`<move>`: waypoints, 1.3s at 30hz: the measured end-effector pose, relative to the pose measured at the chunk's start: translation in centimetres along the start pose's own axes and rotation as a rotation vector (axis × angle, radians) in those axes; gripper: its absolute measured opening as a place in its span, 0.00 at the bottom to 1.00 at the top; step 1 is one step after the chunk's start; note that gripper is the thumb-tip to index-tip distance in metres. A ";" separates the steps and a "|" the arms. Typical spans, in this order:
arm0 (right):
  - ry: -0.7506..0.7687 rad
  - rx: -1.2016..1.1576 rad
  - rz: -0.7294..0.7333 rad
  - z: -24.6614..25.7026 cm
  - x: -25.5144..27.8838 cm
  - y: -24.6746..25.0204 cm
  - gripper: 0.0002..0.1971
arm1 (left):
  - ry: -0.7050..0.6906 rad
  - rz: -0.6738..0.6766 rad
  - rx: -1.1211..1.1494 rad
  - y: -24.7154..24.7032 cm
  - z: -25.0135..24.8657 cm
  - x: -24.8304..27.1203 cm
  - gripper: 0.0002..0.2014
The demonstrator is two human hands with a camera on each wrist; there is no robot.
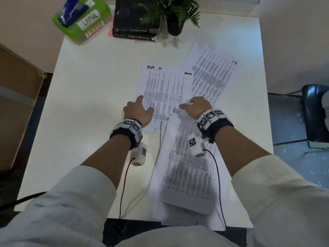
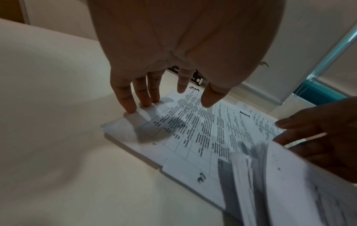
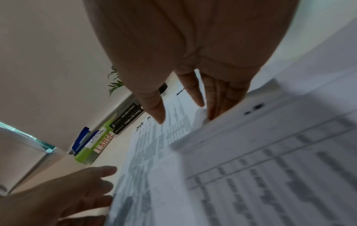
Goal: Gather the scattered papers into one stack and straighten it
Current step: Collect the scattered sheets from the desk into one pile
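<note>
Printed sheets lie scattered on the white table (image 1: pixel 89 104). A small pile (image 1: pixel 165 90) (image 2: pixel 193 137) sits mid-table. My left hand (image 1: pixel 140 111) rests on its left edge with straight fingers (image 2: pixel 125 104), holding nothing. A tilted sheet (image 1: pixel 213 73) lies to the far right, partly under the pile. My right hand (image 1: pixel 194 107) (image 3: pixel 193 99) holds the far edge of a sheaf of papers (image 1: pixel 187 172) (image 3: pixel 270 168), pinched among its fingers. The sheaf is lifted off the table, blurred, and reaches back past the near table edge. It overlaps the pile's near right corner.
At the back of the table stand a green box labelled LARGE (image 1: pixel 83 18), two stacked black books (image 1: pixel 137 20) and a potted plant (image 1: pixel 176 15). A brown cabinet (image 1: pixel 16 104) is on the left, a dark chair (image 1: pixel 315 113) on the right.
</note>
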State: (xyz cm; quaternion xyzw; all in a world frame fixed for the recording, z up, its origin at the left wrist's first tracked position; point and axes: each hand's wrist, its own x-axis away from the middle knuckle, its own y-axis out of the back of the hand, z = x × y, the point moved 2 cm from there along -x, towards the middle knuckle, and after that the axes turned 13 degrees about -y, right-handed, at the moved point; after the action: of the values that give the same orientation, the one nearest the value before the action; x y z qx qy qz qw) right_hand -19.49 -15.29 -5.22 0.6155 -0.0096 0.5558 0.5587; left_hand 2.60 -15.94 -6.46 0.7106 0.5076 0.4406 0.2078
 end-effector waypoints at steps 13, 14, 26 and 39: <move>-0.175 -0.072 -0.035 3.1 -2.1 -1.9 0.17 | 0.103 -0.060 0.325 1.4 0.1 -1.7 0.42; -0.180 -0.064 -0.045 3.1 -2.3 -2.0 0.16 | 0.130 -0.088 0.382 1.7 0.1 -1.8 0.42; -0.107 0.021 -0.083 3.6 -0.7 -3.6 0.23 | -0.174 -0.121 0.520 5.0 0.9 -2.5 0.13; 0.246 -1.009 -0.225 0.3 4.5 3.5 0.23 | -0.433 -0.245 0.681 9.8 -5.3 1.5 0.15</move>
State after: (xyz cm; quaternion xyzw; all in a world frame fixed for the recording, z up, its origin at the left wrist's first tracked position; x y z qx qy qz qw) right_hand -19.74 -14.06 0.35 0.1980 -0.1441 0.4867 0.8385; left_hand 3.55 -19.29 4.22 0.7492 0.6497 0.0602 0.1136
